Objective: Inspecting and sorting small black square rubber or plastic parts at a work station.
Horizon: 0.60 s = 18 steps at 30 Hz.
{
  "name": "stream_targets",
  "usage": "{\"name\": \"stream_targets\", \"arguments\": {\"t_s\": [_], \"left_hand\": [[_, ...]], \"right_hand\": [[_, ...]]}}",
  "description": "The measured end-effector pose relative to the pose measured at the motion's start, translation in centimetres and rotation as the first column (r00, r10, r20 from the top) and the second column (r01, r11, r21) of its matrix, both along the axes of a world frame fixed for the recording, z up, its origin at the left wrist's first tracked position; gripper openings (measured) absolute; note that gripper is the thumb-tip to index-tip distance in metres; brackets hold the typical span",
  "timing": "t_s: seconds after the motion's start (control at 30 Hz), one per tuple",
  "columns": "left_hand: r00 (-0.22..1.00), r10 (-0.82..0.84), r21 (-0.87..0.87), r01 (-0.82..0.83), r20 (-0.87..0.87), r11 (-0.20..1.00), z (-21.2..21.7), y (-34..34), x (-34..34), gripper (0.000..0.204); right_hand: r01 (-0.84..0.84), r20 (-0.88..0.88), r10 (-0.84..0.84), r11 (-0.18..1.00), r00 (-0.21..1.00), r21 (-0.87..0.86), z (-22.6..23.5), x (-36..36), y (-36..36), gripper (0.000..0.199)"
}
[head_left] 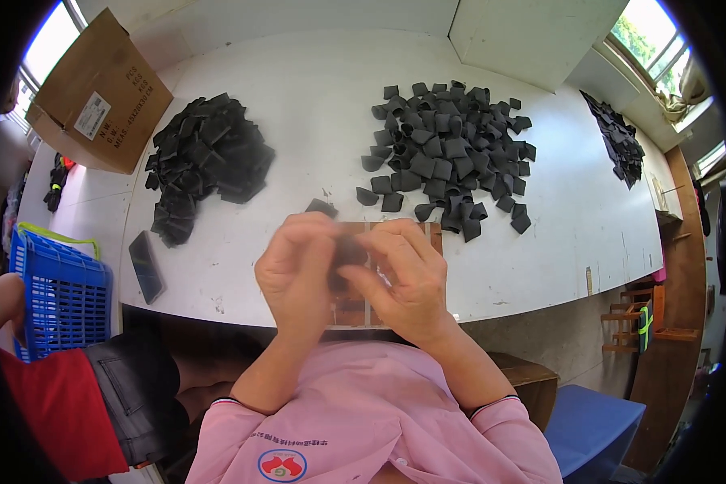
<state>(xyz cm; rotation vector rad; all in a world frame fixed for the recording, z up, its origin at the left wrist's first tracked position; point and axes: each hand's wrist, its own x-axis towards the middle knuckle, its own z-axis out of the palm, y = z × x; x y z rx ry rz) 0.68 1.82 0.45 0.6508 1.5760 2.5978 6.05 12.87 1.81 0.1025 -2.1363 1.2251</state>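
Observation:
Close together above the near edge of the table, both hands hold one small black piece of fabric (348, 262). My left hand (298, 262) is closed on its left side, its fingers smeared by motion. From the right, my right hand (405, 273) pinches the same piece between thumb and fingers. Under the hands lies a brown board (351, 310) with pale stripes. Just beyond my left hand rests a single flat black piece (321, 207). Farther off, flat black pieces form a heap (210, 149) on the left, and curled, tube-like black pieces form a pile (451, 141) on the right.
A phone-like dark slab (146, 268) lies near the table's left edge. Behind it stands a cardboard box (101, 97). A blue plastic basket (63, 290) is beside a person in red (60, 403). More black pieces (617, 137) lie far right, above a blue stool (592, 427).

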Motion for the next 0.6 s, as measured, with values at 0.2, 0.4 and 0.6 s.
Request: {"name": "stream_targets", "arguments": {"t_s": [0.2, 0.4, 0.6], "left_hand": [[0.92, -0.071, 0.267, -0.038, 0.384, 0.963, 1.0, 0.3, 0.6, 0.01], [0.948, -0.028, 0.134, -0.016, 0.316, 0.991, 0.7, 0.0, 1.6, 0.01], [0.998, 0.022, -0.026, -0.021, 0.058, 0.999, 0.4, -0.2, 0.9, 0.013]], "right_hand": [[0.122, -0.15, -0.1, 0.982, 0.984, 0.146, -0.1, -0.8, 0.1, 0.018], [0.046, -0.081, -0.039, 0.995, 0.996, 0.087, -0.7, -0.3, 0.6, 0.015], [0.035, -0.072, -0.031, 0.998, 0.997, 0.056, -0.9, -0.5, 0.8, 0.012]]}}
